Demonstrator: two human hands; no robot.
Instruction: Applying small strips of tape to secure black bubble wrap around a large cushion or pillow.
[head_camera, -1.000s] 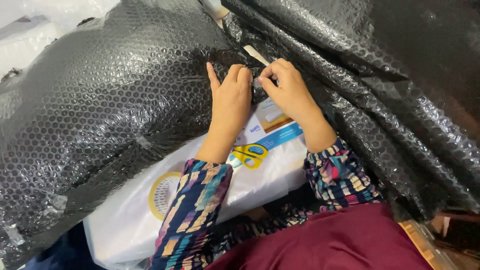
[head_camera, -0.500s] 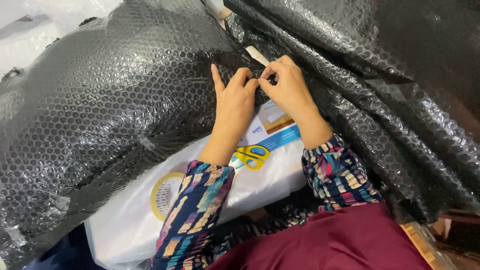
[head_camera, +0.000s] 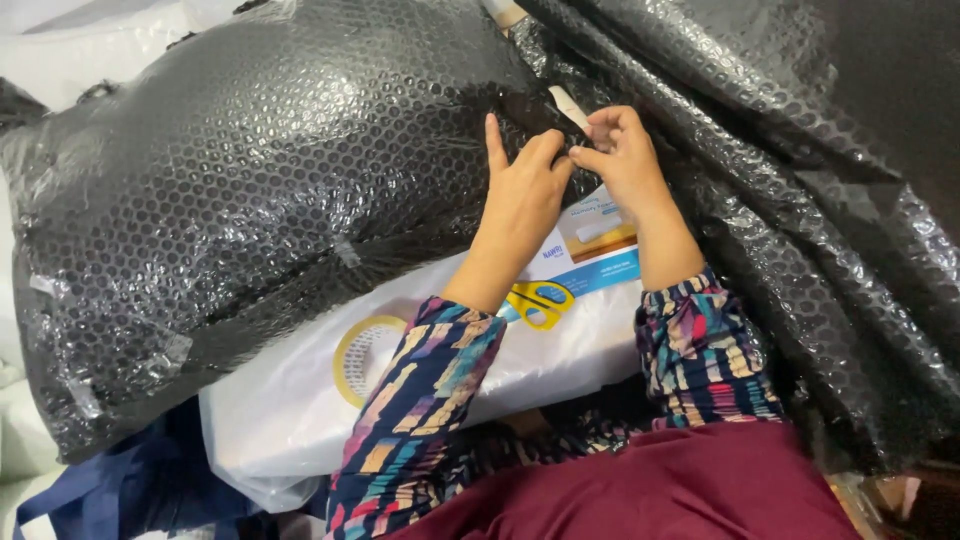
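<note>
Hands meet on black bubble-wrapped bundle (head_camera: 250, 190). Left hand (head_camera: 520, 195) flat on wrap, index finger raised; right hand (head_camera: 625, 160) pinching tape strip (head_camera: 570, 108) at wrap edge. Yellow-handled scissors (head_camera: 538, 302), tape roll (head_camera: 368, 358) on white bag (head_camera: 300, 410), near side.

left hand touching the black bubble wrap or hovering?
Touching. The head view shows the left hand pressed flat on the black bubble wrap, its fingers lying on the film with no gap showing.
</note>
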